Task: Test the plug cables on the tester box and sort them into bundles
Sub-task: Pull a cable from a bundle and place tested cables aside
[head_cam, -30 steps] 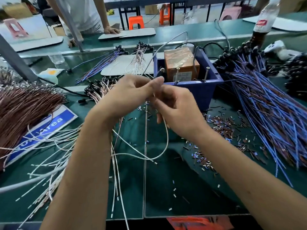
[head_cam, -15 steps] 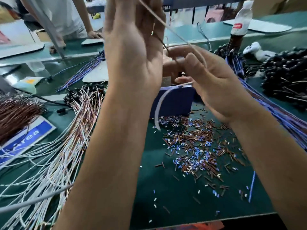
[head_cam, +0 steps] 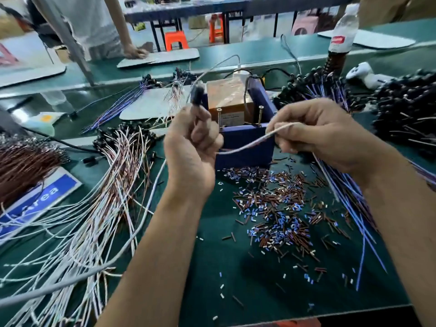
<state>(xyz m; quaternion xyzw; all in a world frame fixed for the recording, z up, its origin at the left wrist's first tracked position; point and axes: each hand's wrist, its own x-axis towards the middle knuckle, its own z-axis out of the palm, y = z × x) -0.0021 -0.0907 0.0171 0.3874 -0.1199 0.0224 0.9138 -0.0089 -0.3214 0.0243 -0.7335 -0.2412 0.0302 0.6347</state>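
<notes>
Head view, left to right. Far left: brown bundle [head_cam: 22, 161] lying on the worktop [head_cam: 236, 279], a blue sign [head_cam: 42, 199] beside it. Next, a loose fan of white and pink cables [head_cam: 99, 197], plugs toward the far side, tails spilling off the near edge.

Left hand [head_cam: 191, 147] is curled round the plug [head_cam: 197, 94] end of one white cable [head_cam: 247, 142]; the black plug stands up out of the fist, blurred. The cable sags across to the right hand [head_cam: 313, 135], which pinches it between thumb and fingers. Hands are apart, both raised above the worktop, just in front of the tester box [head_cam: 245, 147], a blue tray with an orange block inside.

Handling, by judgement: the cable is light, thin and limp and will not hold a shape, so it needs both ends controlled. The plug is the one rigid part and the sound place to grip for seating in the box; the jacket looks smooth and likely to slip through a loose pinch. Bare tail ends are probably delicate.

Below the box: a scatter of cut insulation bits [head_cam: 278, 208], which would roll under anything set down. Right: blue cables [head_cam: 342, 190] run under the right forearm; black plug heaps [head_cam: 405, 109] crowd the far right, with a bottle [head_cam: 342, 36] standing behind them that a wide swing could tip.

Open room: mainly the near-centre worktop between the forearms. The box wall stands just beyond the hands, and its far side is cluttered with leads.
</notes>
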